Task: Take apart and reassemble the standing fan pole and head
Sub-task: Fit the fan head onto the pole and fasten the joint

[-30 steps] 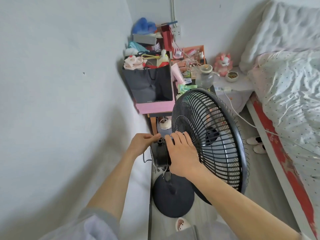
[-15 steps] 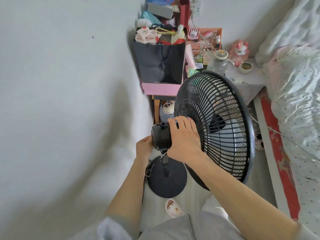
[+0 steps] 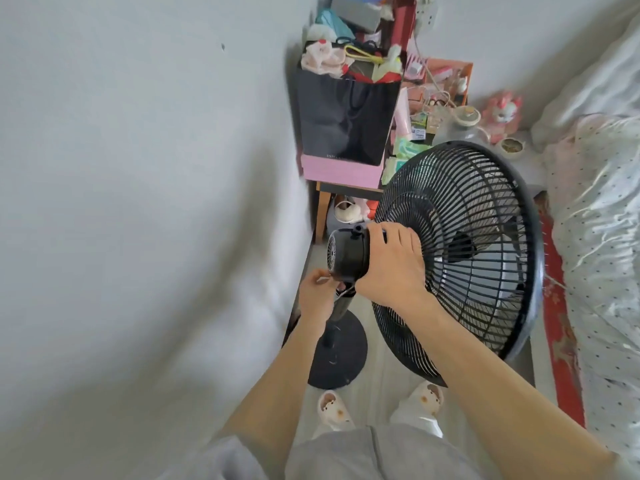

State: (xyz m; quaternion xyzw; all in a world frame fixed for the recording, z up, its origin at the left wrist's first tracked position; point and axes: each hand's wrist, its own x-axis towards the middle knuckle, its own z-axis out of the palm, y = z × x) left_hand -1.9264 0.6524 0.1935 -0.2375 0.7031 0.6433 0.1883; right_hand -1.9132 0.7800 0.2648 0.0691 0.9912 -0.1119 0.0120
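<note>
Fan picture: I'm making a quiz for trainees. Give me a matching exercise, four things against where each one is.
Things:
1. right hand
2. left hand
3. base
4. black bag

Places:
A. next to the slippers
B. on the pink box
C. gripping the motor housing
D. just under the motor housing

Pairs: 1-C, 2-D, 3-A, 4-B

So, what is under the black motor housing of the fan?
The left hand, pinching a thin white cord beside the pole, and lower the round base on the floor. The joint of motor housing and pole is covered by the right hand.
</note>
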